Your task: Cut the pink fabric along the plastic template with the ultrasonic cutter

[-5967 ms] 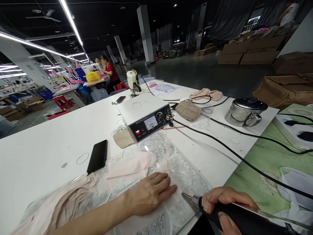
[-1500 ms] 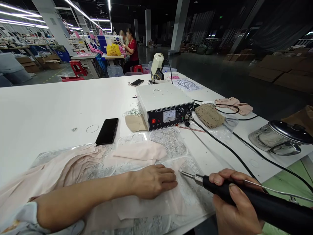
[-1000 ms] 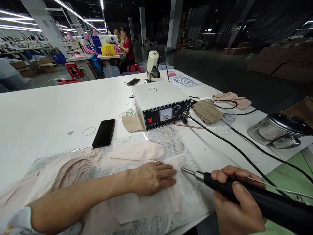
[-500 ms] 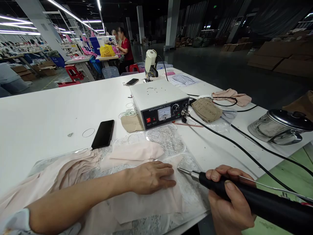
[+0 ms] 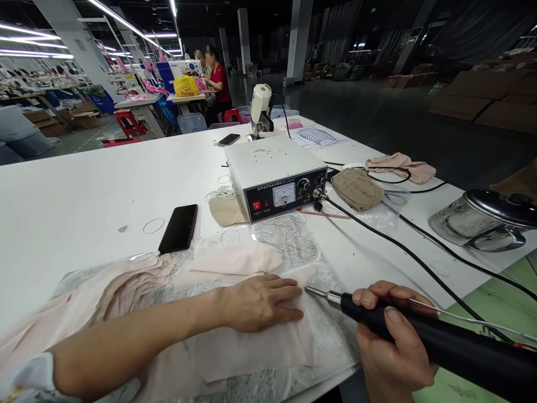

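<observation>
My left hand (image 5: 262, 302) lies flat, fingers stretched out, on a pale pink piece of fabric (image 5: 251, 352). Under the fabric is a scuffed clear sheet (image 5: 331, 330) on the table. In my right hand (image 5: 396, 336) is a black handheld ultrasonic welding tool (image 5: 444, 347), fingers wrapped round its body. Its metal tip (image 5: 316, 291) points left, beside the fabric's right edge and close to my left fingertips; whether it touches the sheet I cannot tell. A folded pink piece (image 5: 235, 262) lies just beyond my left hand, and a stack of pink pieces (image 5: 121, 288) sits at the left.
The ultrasonic control box (image 5: 289, 193) stands beyond my hands, its black cable (image 5: 398, 243) running right. A black phone (image 5: 178, 228) lies left of it. Cardboard templates (image 5: 356, 189) and a glass pot with a metal lid (image 5: 470, 221) are at the right. A person (image 5: 218, 84) sits far back.
The view has shifted very slightly. Both hands, the welding tool and the fabric stay in nearly the same places relative to each other.
</observation>
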`<state>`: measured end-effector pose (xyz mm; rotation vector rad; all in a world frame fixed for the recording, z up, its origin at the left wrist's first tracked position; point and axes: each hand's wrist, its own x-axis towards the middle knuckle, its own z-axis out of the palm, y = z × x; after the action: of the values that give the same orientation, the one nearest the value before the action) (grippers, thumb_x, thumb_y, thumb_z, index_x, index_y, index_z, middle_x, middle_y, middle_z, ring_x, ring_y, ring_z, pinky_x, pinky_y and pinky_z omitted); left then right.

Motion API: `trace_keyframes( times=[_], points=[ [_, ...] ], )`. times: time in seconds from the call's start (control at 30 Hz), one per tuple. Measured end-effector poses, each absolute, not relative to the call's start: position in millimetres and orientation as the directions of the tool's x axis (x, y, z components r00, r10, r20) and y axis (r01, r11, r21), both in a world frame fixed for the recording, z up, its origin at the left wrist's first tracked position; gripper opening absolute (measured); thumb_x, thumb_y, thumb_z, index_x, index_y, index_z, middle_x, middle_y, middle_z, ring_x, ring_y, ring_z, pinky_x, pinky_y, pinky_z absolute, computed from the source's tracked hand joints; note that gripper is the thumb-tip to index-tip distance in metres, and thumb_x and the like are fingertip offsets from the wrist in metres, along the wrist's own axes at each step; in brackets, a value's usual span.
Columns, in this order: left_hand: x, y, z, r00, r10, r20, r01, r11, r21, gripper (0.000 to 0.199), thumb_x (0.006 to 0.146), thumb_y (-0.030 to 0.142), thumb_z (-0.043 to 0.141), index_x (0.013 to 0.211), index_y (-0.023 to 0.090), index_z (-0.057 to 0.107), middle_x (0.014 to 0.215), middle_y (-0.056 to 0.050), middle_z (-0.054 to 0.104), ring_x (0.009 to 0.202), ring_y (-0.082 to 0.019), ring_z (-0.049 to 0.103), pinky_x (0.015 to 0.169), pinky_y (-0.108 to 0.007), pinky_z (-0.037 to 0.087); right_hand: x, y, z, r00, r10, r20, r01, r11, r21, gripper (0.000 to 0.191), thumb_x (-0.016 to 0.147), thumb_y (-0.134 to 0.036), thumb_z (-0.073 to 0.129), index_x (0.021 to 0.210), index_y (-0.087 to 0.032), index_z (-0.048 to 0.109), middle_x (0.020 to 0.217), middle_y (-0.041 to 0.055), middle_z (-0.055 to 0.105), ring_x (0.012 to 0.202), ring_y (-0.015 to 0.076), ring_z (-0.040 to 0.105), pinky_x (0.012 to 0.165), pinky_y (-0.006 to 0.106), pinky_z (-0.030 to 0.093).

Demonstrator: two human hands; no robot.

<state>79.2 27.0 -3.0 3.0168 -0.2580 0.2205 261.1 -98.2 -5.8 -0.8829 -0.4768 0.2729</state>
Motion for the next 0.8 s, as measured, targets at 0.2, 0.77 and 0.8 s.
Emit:
trace_keyframes(
  times=[0.2,0.77,0.8],
  points=[
    [80.9,29.8,-1.3,0.981,-0.149,0.126,-0.166,-0.977,0.131,0.031,0.101,0.023,0.042,0.122,0.020,0.064,0.138,-0.014,0.054,0.129,-0.027,0.050,0.102,-0.036,0.045,261.1,-97.0,-2.6,0.864,0.419,0.277,-0.023,0.583,-0.812,0.014,0.064,-0.017,0.062,0.078,-0.018,0.061,0.072,0.0006,0.058,0.061,0.0139,0.054,0.050,0.029,0.049],
    [92.0,36.1,4.0,0.976,-0.198,0.094,-0.212,-0.963,0.166,0.030,0.100,0.027,0.050,0.123,0.011,0.061,0.127,-0.012,0.063,0.126,-0.023,0.052,0.109,-0.033,0.039,266.3,-104.1,2.5,0.852,0.438,0.287,0.000,0.549,-0.836,0.012,0.065,-0.019,0.063,0.076,-0.018,0.059,0.068,-0.0002,0.059,0.054,0.0132,0.053,0.049,0.031,0.049],
    [92.3,36.9,3.7,0.974,-0.205,0.095,-0.219,-0.962,0.165,0.029,0.100,0.027,0.050,0.121,0.012,0.062,0.127,-0.012,0.063,0.126,-0.023,0.052,0.109,-0.033,0.039,266.6,-104.0,1.6,0.851,0.438,0.291,0.002,0.551,-0.835,0.012,0.066,-0.018,0.062,0.077,-0.018,0.059,0.068,0.0000,0.059,0.055,0.0132,0.053,0.050,0.031,0.049]
  ],
)
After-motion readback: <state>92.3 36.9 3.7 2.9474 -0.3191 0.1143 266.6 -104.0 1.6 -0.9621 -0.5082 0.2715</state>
